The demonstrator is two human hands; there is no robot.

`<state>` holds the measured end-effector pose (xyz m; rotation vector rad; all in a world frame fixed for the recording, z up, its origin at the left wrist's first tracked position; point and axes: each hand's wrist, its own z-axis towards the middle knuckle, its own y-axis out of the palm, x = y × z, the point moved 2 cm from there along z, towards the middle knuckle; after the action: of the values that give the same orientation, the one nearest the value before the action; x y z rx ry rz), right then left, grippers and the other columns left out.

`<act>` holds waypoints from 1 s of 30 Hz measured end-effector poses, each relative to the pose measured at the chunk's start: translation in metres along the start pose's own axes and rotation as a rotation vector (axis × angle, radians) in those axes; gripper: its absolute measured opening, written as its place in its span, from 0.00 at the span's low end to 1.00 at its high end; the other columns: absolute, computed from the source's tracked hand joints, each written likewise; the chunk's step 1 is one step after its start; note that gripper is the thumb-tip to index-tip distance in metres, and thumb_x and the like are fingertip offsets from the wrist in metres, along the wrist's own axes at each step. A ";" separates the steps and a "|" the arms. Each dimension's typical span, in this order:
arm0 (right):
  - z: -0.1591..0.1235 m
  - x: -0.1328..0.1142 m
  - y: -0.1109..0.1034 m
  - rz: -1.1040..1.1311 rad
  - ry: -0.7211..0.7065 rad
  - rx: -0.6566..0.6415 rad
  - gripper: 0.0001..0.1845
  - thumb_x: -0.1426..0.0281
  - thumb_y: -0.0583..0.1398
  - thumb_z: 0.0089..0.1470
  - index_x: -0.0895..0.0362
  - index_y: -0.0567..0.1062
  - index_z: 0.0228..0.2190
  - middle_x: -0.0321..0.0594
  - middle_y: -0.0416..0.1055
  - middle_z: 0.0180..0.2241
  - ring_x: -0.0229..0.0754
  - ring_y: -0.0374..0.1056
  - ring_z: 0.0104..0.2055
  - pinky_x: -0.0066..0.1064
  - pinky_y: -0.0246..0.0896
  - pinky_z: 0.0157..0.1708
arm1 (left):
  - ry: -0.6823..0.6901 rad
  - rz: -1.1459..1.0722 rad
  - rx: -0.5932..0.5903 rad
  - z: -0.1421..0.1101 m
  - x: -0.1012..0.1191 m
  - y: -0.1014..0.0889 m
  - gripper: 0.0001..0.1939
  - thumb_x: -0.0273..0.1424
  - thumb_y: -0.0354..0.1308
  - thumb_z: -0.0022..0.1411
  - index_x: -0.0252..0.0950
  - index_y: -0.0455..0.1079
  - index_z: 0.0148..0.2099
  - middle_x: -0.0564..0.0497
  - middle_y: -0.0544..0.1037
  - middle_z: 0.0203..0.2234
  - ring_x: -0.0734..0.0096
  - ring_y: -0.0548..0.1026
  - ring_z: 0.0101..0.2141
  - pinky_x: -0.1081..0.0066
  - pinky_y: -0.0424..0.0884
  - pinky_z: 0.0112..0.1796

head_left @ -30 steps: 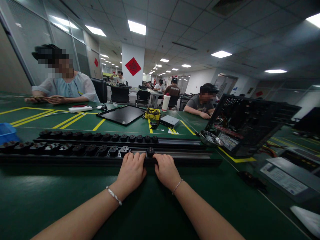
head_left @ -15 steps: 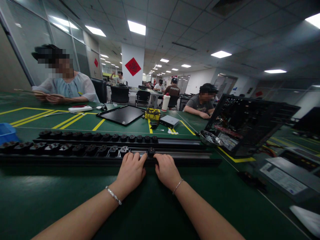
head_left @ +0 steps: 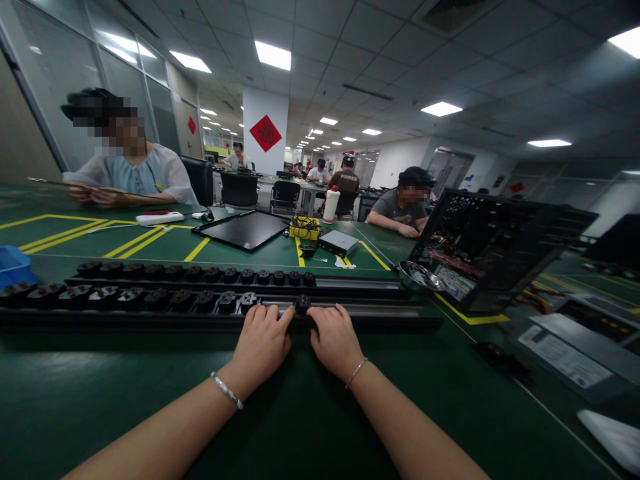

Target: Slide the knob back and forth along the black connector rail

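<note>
A long black track rail [head_left: 380, 323] lies across the green table, with a row of black socket modules [head_left: 181, 299] along its left part. One single black socket module [head_left: 302, 304] sits apart from that row, on the rail between my hands. My left hand [head_left: 262, 341] has its index fingertip against the module's left side, its other fingers curled over the rail's near edge. From the right, my right hand [head_left: 336, 339] presses its fingertips to the same module. Both thumbs are low at the rail's near side, partly hidden.
Behind lies a second rail [head_left: 357, 284] with more modules. A metal bowl [head_left: 421, 277] and an open computer case [head_left: 500, 250] stand right, near a power supply [head_left: 575, 353]. Beyond are a black panel [head_left: 245, 230] and a silver drive [head_left: 339, 243]. Two people sit across the table.
My hands and the single module stay in the same place. Far back, a person's raised arm has come down.
</note>
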<state>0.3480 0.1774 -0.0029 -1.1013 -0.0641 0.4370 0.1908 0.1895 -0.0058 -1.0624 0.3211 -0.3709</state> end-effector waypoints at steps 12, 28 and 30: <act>0.001 0.002 0.000 0.016 -0.003 -0.005 0.16 0.76 0.54 0.50 0.54 0.68 0.43 0.39 0.73 0.42 0.42 0.64 0.45 0.38 0.47 0.53 | -0.006 -0.011 -0.015 0.000 0.000 -0.002 0.24 0.31 0.52 0.55 0.40 0.63 0.55 0.45 0.71 0.37 0.56 0.65 0.41 0.59 0.57 0.47; 0.001 0.003 0.000 0.027 -0.005 -0.003 0.16 0.76 0.54 0.50 0.54 0.69 0.42 0.39 0.72 0.41 0.41 0.64 0.45 0.37 0.48 0.52 | -0.017 -0.016 -0.036 0.001 0.001 -0.003 0.24 0.31 0.52 0.55 0.41 0.63 0.56 0.46 0.71 0.37 0.57 0.66 0.42 0.59 0.56 0.48; 0.001 0.003 -0.001 0.028 -0.003 -0.002 0.16 0.77 0.54 0.50 0.54 0.69 0.42 0.39 0.72 0.41 0.41 0.64 0.44 0.37 0.48 0.52 | -0.018 -0.019 -0.037 0.001 0.000 -0.003 0.24 0.31 0.52 0.55 0.41 0.63 0.56 0.46 0.71 0.37 0.57 0.66 0.42 0.59 0.56 0.48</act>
<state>0.3504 0.1787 -0.0020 -1.1047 -0.0523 0.4638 0.1912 0.1886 -0.0024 -1.1052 0.3024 -0.3734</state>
